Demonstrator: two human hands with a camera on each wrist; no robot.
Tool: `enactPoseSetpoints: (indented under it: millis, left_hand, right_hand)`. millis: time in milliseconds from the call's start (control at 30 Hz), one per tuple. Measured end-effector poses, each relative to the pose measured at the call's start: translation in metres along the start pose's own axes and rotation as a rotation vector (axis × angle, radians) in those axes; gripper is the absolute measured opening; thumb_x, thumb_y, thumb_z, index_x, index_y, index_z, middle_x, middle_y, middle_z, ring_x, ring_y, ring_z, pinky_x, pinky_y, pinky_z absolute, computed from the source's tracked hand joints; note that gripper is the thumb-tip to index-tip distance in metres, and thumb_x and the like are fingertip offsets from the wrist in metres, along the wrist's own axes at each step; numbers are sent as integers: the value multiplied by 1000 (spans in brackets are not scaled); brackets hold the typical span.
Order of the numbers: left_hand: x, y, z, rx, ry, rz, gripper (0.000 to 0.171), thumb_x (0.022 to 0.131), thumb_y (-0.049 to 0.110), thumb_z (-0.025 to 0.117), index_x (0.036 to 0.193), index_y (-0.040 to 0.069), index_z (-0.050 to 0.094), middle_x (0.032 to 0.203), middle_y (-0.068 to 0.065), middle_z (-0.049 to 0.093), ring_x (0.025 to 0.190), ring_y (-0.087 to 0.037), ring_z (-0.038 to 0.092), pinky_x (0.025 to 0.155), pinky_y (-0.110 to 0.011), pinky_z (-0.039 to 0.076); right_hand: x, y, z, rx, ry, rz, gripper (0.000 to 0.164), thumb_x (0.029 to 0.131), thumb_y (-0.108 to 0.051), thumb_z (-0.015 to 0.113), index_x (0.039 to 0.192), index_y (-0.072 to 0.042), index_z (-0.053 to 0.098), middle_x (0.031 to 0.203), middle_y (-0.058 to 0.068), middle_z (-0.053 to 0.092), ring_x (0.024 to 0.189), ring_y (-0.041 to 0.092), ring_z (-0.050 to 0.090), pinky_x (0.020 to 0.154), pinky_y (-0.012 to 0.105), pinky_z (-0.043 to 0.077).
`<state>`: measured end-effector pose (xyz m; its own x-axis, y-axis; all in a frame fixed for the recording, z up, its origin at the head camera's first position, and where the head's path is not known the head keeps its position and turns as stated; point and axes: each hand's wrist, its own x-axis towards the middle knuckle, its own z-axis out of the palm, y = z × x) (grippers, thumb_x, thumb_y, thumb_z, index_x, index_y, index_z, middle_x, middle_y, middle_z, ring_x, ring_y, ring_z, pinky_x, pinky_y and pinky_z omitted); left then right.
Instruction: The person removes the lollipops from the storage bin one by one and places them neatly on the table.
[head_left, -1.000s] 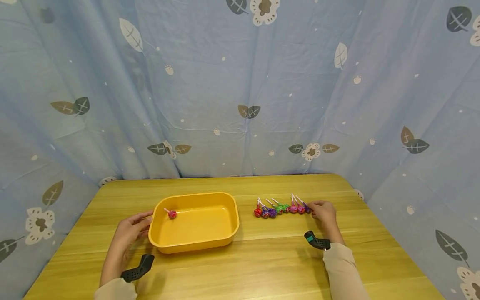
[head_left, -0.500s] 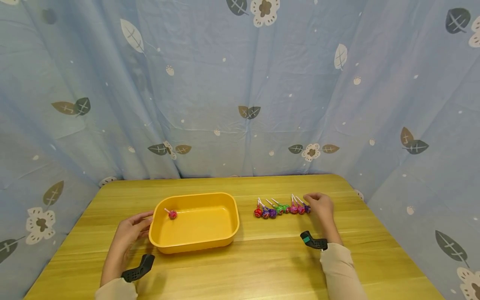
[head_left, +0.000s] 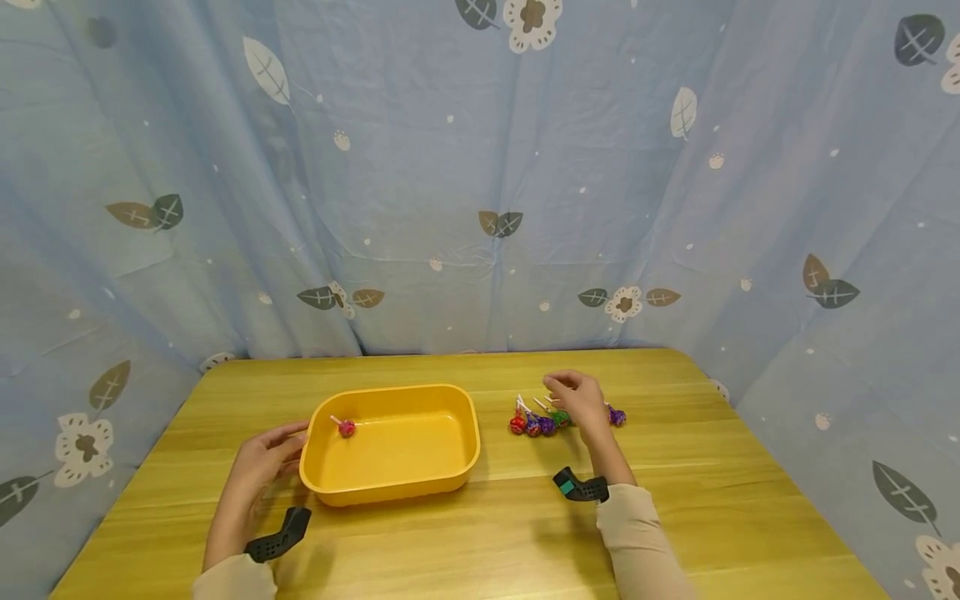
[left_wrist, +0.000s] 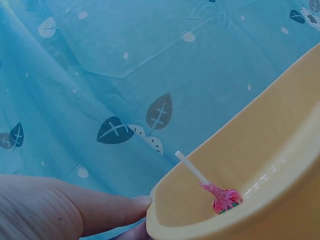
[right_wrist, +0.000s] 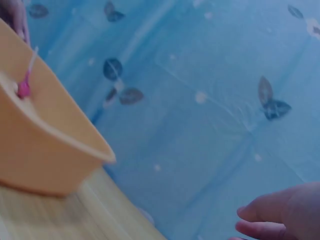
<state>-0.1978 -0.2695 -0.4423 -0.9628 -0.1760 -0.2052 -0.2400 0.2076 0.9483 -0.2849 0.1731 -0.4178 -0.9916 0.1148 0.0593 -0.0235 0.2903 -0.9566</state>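
A yellow tray (head_left: 390, 495) stands on the left half of the table, and one pink lollipop (head_left: 347, 428) lies inside near its left end. Against the tray's left end rest the fingers of my left hand (head_left: 258, 458); in the left wrist view a fingertip (left_wrist: 142, 202) touches the corner. To the right, red (head_left: 517, 425), purple (head_left: 547, 427) and green lollipops (head_left: 561, 418) lie in a row. My right hand (head_left: 581, 400) hovers over this row, hiding part of it, with nothing visible in its fingers. A purple lollipop (head_left: 617, 417) shows at the row's right end.
The wooden table (head_left: 525, 533) has rounded far corners. Behind it hangs a blue patterned curtain (head_left: 450, 167). A black camera mount sits on each wrist, the right one (head_left: 580, 486) above the tabletop.
My right hand has left the purple lollipop at the row's right end and moved left over the row. The left hand and the tray have stayed in place.
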Motion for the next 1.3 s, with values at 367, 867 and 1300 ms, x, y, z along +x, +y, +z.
enactPoseSetpoints:
  millis: [367, 867, 1300]
  left_hand:
    - [0, 0, 0, 2, 6, -2, 52, 98, 23, 59, 139, -6, 47, 118, -17, 62, 82, -10, 65, 72, -27, 57]
    - [1, 0, -1, -3, 8, 10, 52, 97, 23, 60, 138, -8, 47, 113, -15, 65, 79, -9, 65, 70, -27, 57]
    - [0, 0, -1, -8, 1, 7, 52, 98, 23, 60, 138, -7, 48, 116, -16, 64, 83, -11, 65, 72, -28, 57]
  right_hand:
    - [-9, -34, 65, 52, -168, -95, 25, 91, -19, 69, 108, -1, 70, 96, 11, 66, 89, 35, 63, 77, 40, 57]
    - [-5, -52, 139, 214, -464, -112, 29, 94, -15, 65, 114, 6, 65, 100, 16, 66, 100, 45, 60, 81, 43, 56]
    - [-7, -64, 183, 110, -603, -91, 21, 93, -16, 66, 108, -1, 69, 94, 7, 65, 96, 39, 63, 83, 47, 54]
